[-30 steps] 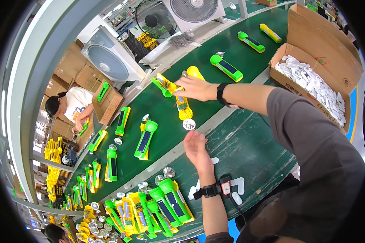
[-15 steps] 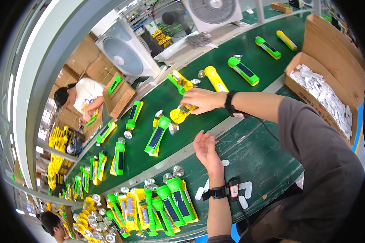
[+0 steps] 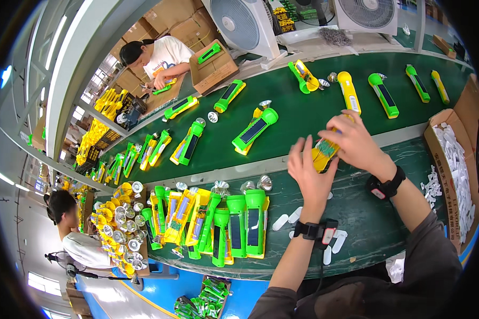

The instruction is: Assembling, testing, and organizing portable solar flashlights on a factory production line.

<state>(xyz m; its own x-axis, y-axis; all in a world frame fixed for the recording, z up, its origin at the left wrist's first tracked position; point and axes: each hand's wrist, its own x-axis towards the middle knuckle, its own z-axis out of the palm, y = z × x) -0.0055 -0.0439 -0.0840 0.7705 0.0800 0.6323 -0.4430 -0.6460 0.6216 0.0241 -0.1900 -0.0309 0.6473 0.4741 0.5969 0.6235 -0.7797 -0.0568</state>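
Note:
Over the near edge of the conveyor I hold an opened yellow flashlight body (image 3: 320, 159) with a green circuit board showing inside. My right hand (image 3: 356, 144) grips its upper end, fingers curled over it. Around its lower end, my left hand (image 3: 310, 173) has the thumb on one side and fingers on the other. Below my hands, several white oval plastic pieces (image 3: 280, 222) lie on the green worktable (image 3: 356, 212). To the left, a row of green and yellow flashlights (image 3: 255, 223) with silver reflectors rests along the table.
More flashlights (image 3: 255, 130) lie spread on the green conveyor (image 3: 213, 151). A cardboard box (image 3: 443, 154) of white pieces stands at right. Yellow reflector parts (image 3: 120, 223) are heaped at left. A co-worker (image 3: 162, 58) sits across the belt; another person (image 3: 80, 234) is at left.
My right hand has drawn the yellow flashlight body off the belt toward me. My left hand has risen to meet it and closed around its lower end. The view has swung left.

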